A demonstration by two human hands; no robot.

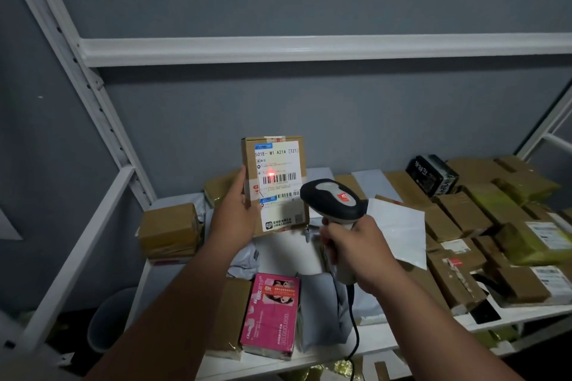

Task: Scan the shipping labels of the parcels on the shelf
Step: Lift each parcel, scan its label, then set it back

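The left hand (240,210) holds a brown box (275,185) up above the shelf (145,281), the right hand (356,244) at 3 o'clock grips the scanner (332,199), its red dot sits on the label (277,178), so next probably another parcel.

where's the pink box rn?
Head view, bottom centre: pink box lies on the shelf front edge, between a brown parcel and a grey mailer bag.

Matt brown cardboard parcel (275,185), glossy paper label (277,176), white painted-metal shelf (309,49).
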